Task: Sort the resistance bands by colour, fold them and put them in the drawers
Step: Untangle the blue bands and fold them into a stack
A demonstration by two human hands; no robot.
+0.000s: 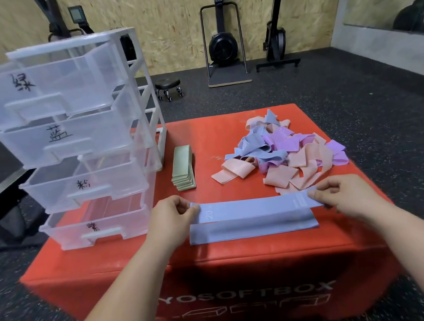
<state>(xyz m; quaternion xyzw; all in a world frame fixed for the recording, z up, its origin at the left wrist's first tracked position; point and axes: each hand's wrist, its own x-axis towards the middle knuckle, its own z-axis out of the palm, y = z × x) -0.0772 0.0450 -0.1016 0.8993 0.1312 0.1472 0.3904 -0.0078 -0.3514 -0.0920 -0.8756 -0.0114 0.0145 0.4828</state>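
A blue resistance band [254, 206] is stretched flat between my hands just above the red box. My left hand [170, 219] pinches its left end and my right hand [345, 196] pinches its right end. Directly below it lies a flat stack of blue bands [252, 227] on the box. A folded stack of green bands [182, 168] sits to the left of centre. A loose pile of pink, blue and purple bands [282, 153] lies at the back right. The clear drawer unit [68, 141] stands at the left with its drawers pulled open.
Everything rests on a red soft box [246, 269] on dark rubber flooring. Each drawer front carries a handwritten label. Behind are a small wheeled stool [168, 86], gym machines [223, 43] and a wood-panel wall.
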